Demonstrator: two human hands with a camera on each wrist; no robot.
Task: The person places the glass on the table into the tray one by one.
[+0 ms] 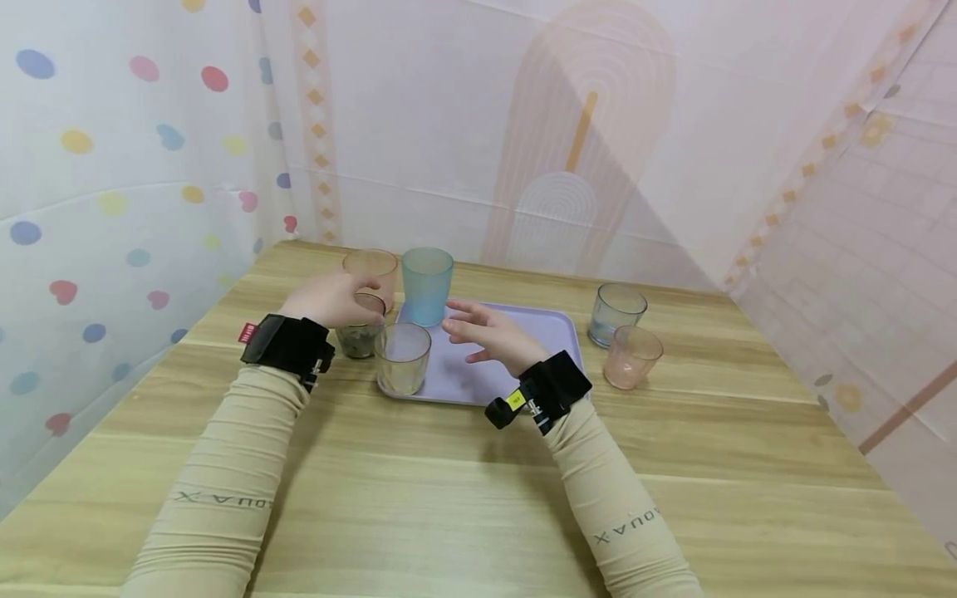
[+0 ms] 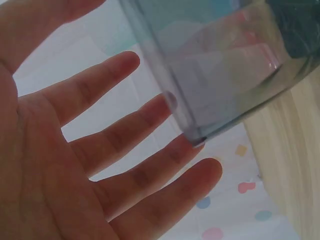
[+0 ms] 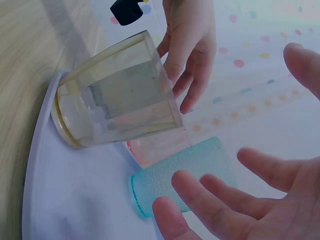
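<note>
Grey tumbler [image 1: 360, 336], worktop [image 1: 478, 498], left of lavender tray [image 1: 557, 332]. Left hand [image 1: 332, 299] above it, fingers [image 2: 125, 135] spread, not gripping. Right hand [image 1: 489, 332] open. Likely light, rigid, smooth; grasp mid-wall.

Wooden table [image 1: 478, 498]: lilac tray [image 1: 553, 328], four cups directly on wood.

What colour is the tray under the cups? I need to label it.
Pale lilac tray, plain with no pattern; the head view shows it best.
</note>
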